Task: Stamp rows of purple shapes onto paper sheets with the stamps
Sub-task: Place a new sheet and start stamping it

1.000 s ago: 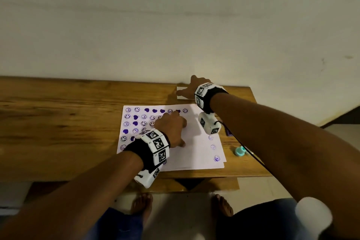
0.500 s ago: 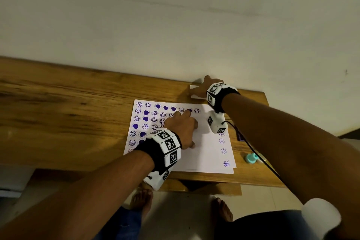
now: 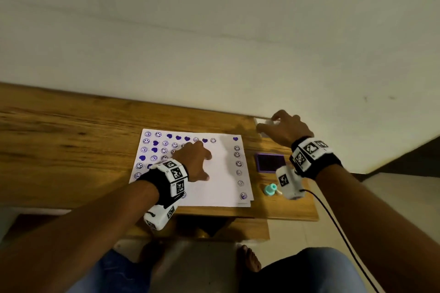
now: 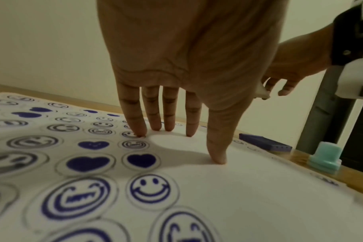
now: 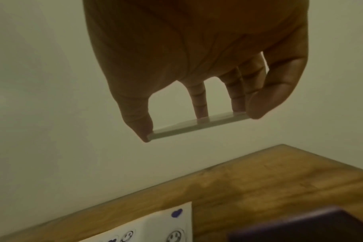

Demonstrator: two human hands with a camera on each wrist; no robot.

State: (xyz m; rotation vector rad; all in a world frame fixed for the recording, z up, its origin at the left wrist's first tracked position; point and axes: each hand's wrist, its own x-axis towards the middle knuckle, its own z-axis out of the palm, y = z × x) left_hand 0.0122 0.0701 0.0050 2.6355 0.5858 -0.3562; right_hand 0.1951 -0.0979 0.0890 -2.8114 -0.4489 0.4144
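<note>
Both hands placed, right hand (image 3: 287,129) now lifted, pinching flat white lid (image 5: 199,126), left hand (image 3: 194,162) still flat on paper (image 3: 221,183).

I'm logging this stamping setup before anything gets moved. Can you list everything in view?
Paper sheets: small stack, white, top one stamped with purple hearts and smileys, on the table.
Ink pad: one, purple, open, right of the paper.
Stamp: one, teal, near the ink pad.
Lid: one, whitish flat piece, held above the table's far right corner.
Table: one, wooden, against a pale wall.
Left hand: fingertips pressing the paper.
Right hand: pinches the lid.
</note>
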